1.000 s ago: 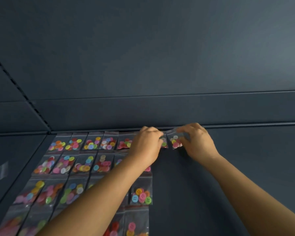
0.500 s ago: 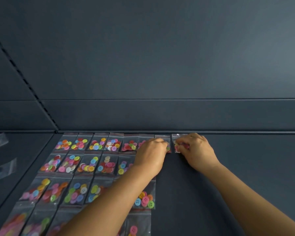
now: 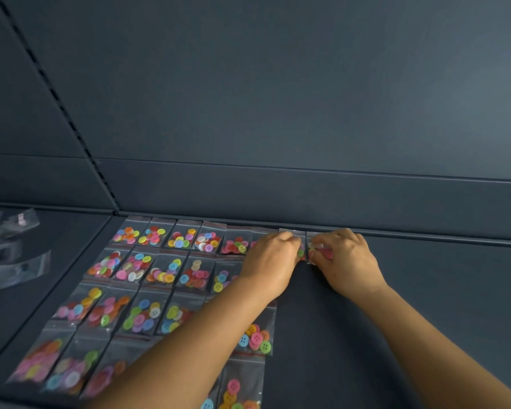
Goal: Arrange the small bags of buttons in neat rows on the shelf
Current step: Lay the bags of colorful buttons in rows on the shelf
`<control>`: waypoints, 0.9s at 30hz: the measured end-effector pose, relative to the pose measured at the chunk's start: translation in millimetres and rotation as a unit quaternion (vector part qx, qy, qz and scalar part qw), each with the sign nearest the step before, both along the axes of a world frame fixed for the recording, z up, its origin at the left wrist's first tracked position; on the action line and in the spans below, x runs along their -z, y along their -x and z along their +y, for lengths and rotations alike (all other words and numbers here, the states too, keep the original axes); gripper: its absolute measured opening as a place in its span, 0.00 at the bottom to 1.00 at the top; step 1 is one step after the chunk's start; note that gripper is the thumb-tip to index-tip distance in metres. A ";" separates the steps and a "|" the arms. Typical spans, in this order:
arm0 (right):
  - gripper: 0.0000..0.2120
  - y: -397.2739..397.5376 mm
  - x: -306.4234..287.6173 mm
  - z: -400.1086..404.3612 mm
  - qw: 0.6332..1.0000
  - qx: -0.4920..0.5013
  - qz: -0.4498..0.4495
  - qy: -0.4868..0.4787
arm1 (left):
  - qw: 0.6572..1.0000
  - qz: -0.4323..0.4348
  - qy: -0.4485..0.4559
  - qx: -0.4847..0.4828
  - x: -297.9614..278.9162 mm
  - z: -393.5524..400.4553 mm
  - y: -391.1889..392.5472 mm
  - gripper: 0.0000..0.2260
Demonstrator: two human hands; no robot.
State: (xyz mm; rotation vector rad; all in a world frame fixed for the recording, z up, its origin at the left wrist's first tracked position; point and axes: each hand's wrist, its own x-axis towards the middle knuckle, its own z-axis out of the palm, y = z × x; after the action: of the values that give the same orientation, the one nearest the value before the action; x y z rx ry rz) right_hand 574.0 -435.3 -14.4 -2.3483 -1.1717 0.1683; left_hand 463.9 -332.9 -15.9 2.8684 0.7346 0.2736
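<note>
Two bare hands reach to the back of a dark blue-grey shelf [image 3: 425, 290]. Lots of small clear bags of bright buttons [image 3: 136, 265] lie flat on the shelf in rows, side by side, on the left part of it. The back row sits right against the back wall [image 3: 278, 113] of the shelf. At the right end of that back row there are two bags under the hands. The left hand [image 3: 270, 261] is curled, knuckles up, and its fingertips press down on the second-to-last bag [image 3: 301, 251], which mostly hides under the hand. The right hand [image 3: 344, 259] is curled too, and its fingers and thumb pinch the last bag [image 3: 314, 247] in the row, which lies just beside the other one. Only a little bit of that bag and a few buttons show between the fingers. The two hands are very close, nearly touching. The left arm lies across some bags in the nearer rows and hides parts of them. One bag with blue, pink, orange and green buttons [image 3: 255, 338] shows just right of the left arm. Far to the left, on the next shelf part, some clear bags [image 3: 15, 261] lie in a loose, blurry pile.
</note>
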 end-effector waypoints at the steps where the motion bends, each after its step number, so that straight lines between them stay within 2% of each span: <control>1: 0.09 3.0 -2.1 1.0 1.000 0.002 -0.005 -0.005 | 1.000 -0.004 0.003 -0.001 -3.1 -0.6 2.4 0.15; 5: 0.18 21.7 -13.9 8.1 0.999 -0.010 -0.052 -0.006 | 0.999 -0.020 -0.021 -0.021 -18.5 -0.3 23.3 0.21; 12: 0.26 93.5 -33.2 39.8 0.989 -0.112 -0.098 0.011 | 0.993 -0.046 -0.053 -0.091 -41.1 23.9 112.9 0.23; 21: 0.29 249.7 -42.4 112.1 0.975 -0.197 -0.104 0.014 | 0.980 -0.027 -0.058 -0.190 -43.9 77.4 286.1 0.26; 27: 0.31 352.8 -39.0 154.8 0.970 -0.226 -0.087 0.015 | 0.974 -0.020 -0.051 -0.218 -37.7 110.0 394.9 0.26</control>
State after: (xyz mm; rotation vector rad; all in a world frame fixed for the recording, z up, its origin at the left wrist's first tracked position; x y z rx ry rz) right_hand 221.2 -280.5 24.6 -2.1170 -1.7925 0.1372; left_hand 69.0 -223.0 21.8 2.7498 1.3768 0.4324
